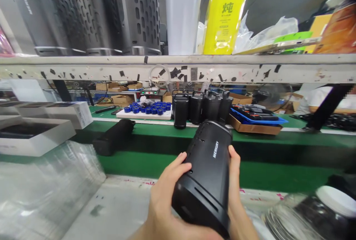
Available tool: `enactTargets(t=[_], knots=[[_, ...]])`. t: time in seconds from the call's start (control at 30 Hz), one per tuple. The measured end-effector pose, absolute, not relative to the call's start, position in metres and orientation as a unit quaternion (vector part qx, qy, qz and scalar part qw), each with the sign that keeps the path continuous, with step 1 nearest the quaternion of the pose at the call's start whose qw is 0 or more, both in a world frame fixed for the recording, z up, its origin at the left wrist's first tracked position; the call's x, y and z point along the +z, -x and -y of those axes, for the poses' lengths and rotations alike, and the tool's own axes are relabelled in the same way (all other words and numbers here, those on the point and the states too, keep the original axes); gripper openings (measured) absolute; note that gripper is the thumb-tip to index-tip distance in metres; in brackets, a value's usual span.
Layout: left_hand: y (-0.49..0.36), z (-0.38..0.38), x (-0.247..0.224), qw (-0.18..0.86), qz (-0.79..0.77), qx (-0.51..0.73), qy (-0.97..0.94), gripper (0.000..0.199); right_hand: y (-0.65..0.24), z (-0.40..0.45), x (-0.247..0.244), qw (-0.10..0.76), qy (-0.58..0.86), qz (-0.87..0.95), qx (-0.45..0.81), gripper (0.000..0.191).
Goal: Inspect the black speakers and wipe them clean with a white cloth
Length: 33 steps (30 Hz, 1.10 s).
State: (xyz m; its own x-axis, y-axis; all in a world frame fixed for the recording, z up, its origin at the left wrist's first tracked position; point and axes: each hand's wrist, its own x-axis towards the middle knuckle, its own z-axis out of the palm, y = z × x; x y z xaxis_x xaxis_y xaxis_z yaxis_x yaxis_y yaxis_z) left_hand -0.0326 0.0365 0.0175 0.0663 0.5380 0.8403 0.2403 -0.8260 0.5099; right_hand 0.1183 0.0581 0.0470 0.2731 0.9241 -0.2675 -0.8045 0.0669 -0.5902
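Note:
A black portable speaker point(205, 169) with "MERKURY" in white letters is held tilted in front of me, its far end pointing toward the green conveyor belt point(155, 140). My left hand point(167, 195) is closed around its left side and near end, the fingertips on the slotted edge. On the opposite side my right hand point(236, 188) presses along the casing, most of its fingers hidden behind it. Another black cylindrical speaker point(114, 136) with a loop lies on the belt to the left. Several black speakers with handles point(181, 110) stand upright beyond.
Blue round parts point(151, 109) sit on a white board behind the belt. White boxes point(39, 136) and plastic wrapping point(52, 188) are at left. A blue tray point(256, 116) and a lidded clear jar point(314, 214) are at right. Overhead, a shelf point(178, 69) holds a yellow bottle point(226, 17).

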Motion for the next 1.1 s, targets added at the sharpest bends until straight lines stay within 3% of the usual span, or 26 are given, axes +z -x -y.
enactTargets(t=[0.1, 0.23, 0.3, 0.4, 0.47, 0.57, 0.6, 0.7, 0.77, 0.9, 1.1], knots=[[0.028, -0.034, 0.019, 0.076, -0.295, 0.613, -0.729, 0.112, -0.113, -0.06, 0.048, 0.734, 0.327, 0.072, 0.592, 0.046], [0.032, -0.039, 0.022, 0.148, -0.318, 0.592, -0.726, 0.104, -0.108, -0.062, 0.046, 0.73, 0.319, 0.053, 0.602, 0.045], [0.035, -0.044, 0.024, 0.209, -0.325, 0.604, -0.697, 0.085, -0.106, -0.064, 0.043, 0.733, 0.318, 0.048, 0.6, 0.044], [0.038, -0.051, 0.027, 0.31, -0.324, 0.603, -0.66, 0.036, -0.106, -0.068, 0.039, 0.735, 0.322, 0.032, 0.595, 0.044], [0.039, -0.054, 0.027, 0.35, -0.324, 0.589, -0.652, 0.03, -0.109, -0.071, 0.037, 0.737, 0.324, 0.024, 0.593, 0.044], [0.036, -0.055, 0.019, 0.321, -0.317, 0.568, -0.688, 0.034, -0.116, -0.071, 0.038, 0.738, 0.327, 0.021, 0.59, 0.04], [0.035, -0.054, 0.016, 0.29, -0.311, 0.561, -0.711, 0.047, -0.119, -0.071, 0.039, 0.736, 0.328, 0.024, 0.591, 0.039], [0.034, -0.056, 0.008, 0.191, -0.279, 0.534, -0.775, 0.108, -0.124, -0.068, 0.038, 0.721, 0.329, 0.039, 0.609, 0.04], [0.037, -0.06, 0.008, 0.179, -0.264, 0.509, -0.799, 0.127, -0.127, -0.068, 0.035, 0.71, 0.325, 0.049, 0.623, 0.042], [0.044, -0.067, 0.014, 0.191, -0.233, 0.468, -0.831, 0.122, -0.13, -0.07, 0.03, 0.706, 0.316, 0.06, 0.631, 0.044], [0.038, -0.053, 0.022, 0.116, -0.312, 0.494, -0.803, 0.116, -0.124, -0.07, 0.032, 0.724, 0.315, 0.085, 0.609, 0.049]])
